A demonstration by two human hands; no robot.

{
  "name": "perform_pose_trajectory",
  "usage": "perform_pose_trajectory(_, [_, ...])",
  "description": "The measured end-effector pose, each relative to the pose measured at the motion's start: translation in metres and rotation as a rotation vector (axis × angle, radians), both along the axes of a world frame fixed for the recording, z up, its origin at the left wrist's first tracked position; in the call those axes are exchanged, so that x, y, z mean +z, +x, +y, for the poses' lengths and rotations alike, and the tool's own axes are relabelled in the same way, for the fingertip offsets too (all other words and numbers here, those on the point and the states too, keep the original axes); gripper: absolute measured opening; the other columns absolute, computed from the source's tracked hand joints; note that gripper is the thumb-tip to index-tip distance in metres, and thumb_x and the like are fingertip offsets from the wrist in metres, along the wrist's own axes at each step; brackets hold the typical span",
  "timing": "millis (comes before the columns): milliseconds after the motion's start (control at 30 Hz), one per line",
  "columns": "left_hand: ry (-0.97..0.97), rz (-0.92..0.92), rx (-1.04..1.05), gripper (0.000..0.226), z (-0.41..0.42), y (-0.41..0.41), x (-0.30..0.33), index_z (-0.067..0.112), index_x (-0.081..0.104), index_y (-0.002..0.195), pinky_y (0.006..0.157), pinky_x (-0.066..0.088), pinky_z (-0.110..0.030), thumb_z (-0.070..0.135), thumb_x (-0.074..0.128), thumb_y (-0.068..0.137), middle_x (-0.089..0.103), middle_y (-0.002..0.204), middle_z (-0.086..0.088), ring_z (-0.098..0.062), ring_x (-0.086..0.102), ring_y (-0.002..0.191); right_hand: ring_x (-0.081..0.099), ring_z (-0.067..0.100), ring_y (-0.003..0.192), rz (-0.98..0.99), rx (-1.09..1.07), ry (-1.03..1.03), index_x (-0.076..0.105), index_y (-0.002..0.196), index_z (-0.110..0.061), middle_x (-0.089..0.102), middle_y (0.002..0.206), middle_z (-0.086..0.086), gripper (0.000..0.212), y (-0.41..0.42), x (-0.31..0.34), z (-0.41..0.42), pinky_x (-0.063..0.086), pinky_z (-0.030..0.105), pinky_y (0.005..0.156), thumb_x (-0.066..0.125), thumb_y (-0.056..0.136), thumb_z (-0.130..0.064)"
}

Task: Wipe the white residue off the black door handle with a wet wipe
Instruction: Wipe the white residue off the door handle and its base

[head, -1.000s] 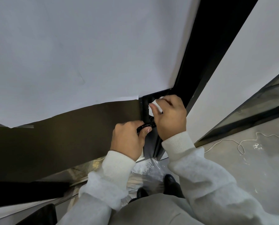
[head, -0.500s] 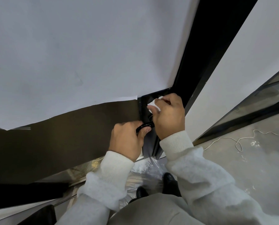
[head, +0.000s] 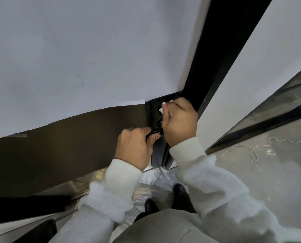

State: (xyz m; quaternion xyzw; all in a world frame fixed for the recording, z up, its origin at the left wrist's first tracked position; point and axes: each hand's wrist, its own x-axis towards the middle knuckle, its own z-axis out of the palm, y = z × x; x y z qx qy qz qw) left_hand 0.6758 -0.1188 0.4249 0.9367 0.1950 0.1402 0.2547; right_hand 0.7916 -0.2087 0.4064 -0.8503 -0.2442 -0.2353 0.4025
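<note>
Fingers of the left hand (head: 134, 146) curl round the black door handle (head: 154, 132), thumb tip lying on its glossy end. Right hand (head: 179, 122) touches the handle from the other side, fingers bunched on a white wet wipe (head: 161, 109); only a small corner shows. Handle sits on a black plate (head: 153, 113) at the edge of the door. White paper (head: 85, 58) covers the door above. White cord (head: 242, 148) lies on the grey floor (head: 277, 172), well apart.
</note>
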Motion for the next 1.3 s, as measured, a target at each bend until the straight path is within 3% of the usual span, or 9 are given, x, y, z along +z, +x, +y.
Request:
perform_pose_trajectory(267, [0.024, 0.04, 0.015, 0.018, -0.001, 0.0, -0.003, 0.018, 0.075, 0.08, 0.06, 0.047, -0.032, 0.033, 0.068, 0.089, 0.07, 0.067, -0.005, -0.03, 0.06, 0.064, 0.053, 0.034, 0.069, -0.073, 0.271, -0.406, 0.056, 0.056, 0.001, 0.054, 0.073, 0.014, 0.017, -0.002, 0.001, 0.009, 0.045, 0.037, 0.045, 0.071, 0.062, 0.007])
perform_pose_trajectory(433, [0.031, -0.01, 0.013, 0.008, -0.002, -0.003, 0.004, 0.02, 0.078, 0.084, 0.059, 0.042, -0.027, 0.024, 0.071, 0.087, 0.072, 0.067, -0.005, -0.03, 0.062, 0.062, 0.065, 0.033, 0.081, 0.158, 0.336, -0.611, 0.071, 0.075, -0.003, 0.068, 0.083, 0.013, 0.008, -0.004, 0.024, 0.011, 0.05, 0.034, 0.063, 0.07, 0.082, -0.007])
perform_pose_trajectory(600, [-0.001, 0.078, 0.06, 0.023, -0.009, -0.003, 0.012, 0.025, 0.075, 0.091, 0.069, 0.05, -0.034, 0.044, 0.063, 0.092, 0.068, 0.068, -0.001, -0.028, 0.061, 0.069, 0.072, 0.01, 0.086, 0.352, 0.195, 0.387, 0.082, 0.087, -0.016, 0.077, 0.087, -0.001, 0.006, -0.016, 0.01, -0.043, 0.054, 0.023, 0.081, 0.076, 0.087, -0.016])
perform_pose_trajectory(733, [0.177, 0.364, 0.023, 0.023, -0.019, 0.014, 0.03, 0.019, 0.066, 0.088, 0.073, 0.048, -0.037, 0.036, 0.053, 0.096, 0.06, 0.078, -0.007, -0.036, 0.061, 0.08, 0.062, 0.014, 0.067, 1.266, -0.065, 1.11, 0.072, 0.081, -0.003, 0.066, 0.07, 0.002, 0.015, -0.021, -0.001, -0.049, 0.055, 0.029, 0.077, 0.062, 0.092, 0.0])
perform_pose_trajectory(833, [0.158, 0.437, 0.031, 0.018, -0.024, 0.021, 0.035, 0.014, 0.06, 0.089, 0.066, 0.043, -0.036, 0.027, 0.051, 0.097, 0.047, 0.08, -0.008, -0.033, 0.048, 0.073, 0.055, 0.01, 0.054, 1.487, -0.008, 1.224, 0.067, 0.076, -0.005, 0.058, 0.057, -0.004, 0.021, -0.003, -0.005, -0.036, 0.054, 0.029, 0.072, 0.058, 0.095, 0.0])
perform_pose_trajectory(1000, [0.129, 0.446, 0.073, 0.017, -0.024, 0.019, 0.031, 0.015, 0.063, 0.094, 0.066, 0.041, -0.036, 0.028, 0.052, 0.096, 0.044, 0.081, -0.006, -0.03, 0.043, 0.072, 0.07, 0.019, 0.063, 1.713, 0.07, 1.32, 0.068, 0.101, -0.002, 0.073, 0.072, 0.011, 0.017, 0.008, -0.005, -0.018, 0.06, 0.029, 0.059, 0.072, 0.091, -0.016])
perform_pose_trajectory(1100, [0.124, 0.458, 0.093, 0.016, -0.025, 0.021, 0.03, 0.017, 0.065, 0.098, 0.065, 0.038, -0.035, 0.027, 0.053, 0.095, 0.049, 0.085, -0.008, -0.032, 0.045, 0.073, 0.065, 0.022, 0.059, 1.821, 0.076, 1.275, 0.067, 0.09, -0.002, 0.071, 0.066, 0.014, 0.017, 0.008, -0.008, -0.011, 0.058, 0.028, 0.054, 0.065, 0.096, -0.017])
perform_pose_trajectory(1200, [0.129, 0.453, 0.098, 0.017, -0.027, 0.021, 0.03, 0.023, 0.067, 0.104, 0.067, 0.04, -0.035, 0.027, 0.054, 0.093, 0.06, 0.096, -0.012, -0.036, 0.055, 0.082, 0.063, 0.018, 0.057, 1.904, 0.2, 1.225, 0.067, 0.075, -0.002, 0.066, 0.071, 0.013, 0.018, 0.006, -0.009, -0.007, 0.055, 0.026, 0.057, 0.06, 0.091, 0.001])
perform_pose_trajectory(1300, [0.12, 0.439, 0.115, 0.02, -0.03, 0.019, 0.03, 0.025, 0.067, 0.107, 0.07, 0.044, -0.037, 0.025, 0.054, 0.092, 0.062, 0.098, -0.014, -0.039, 0.059, 0.09, 0.062, 0.019, 0.065, 1.957, 0.243, 1.316, 0.067, 0.08, 0.001, 0.065, 0.075, 0.013, 0.021, 0.004, -0.01, -0.007, 0.051, 0.027, 0.066, 0.057, 0.094, -0.011])
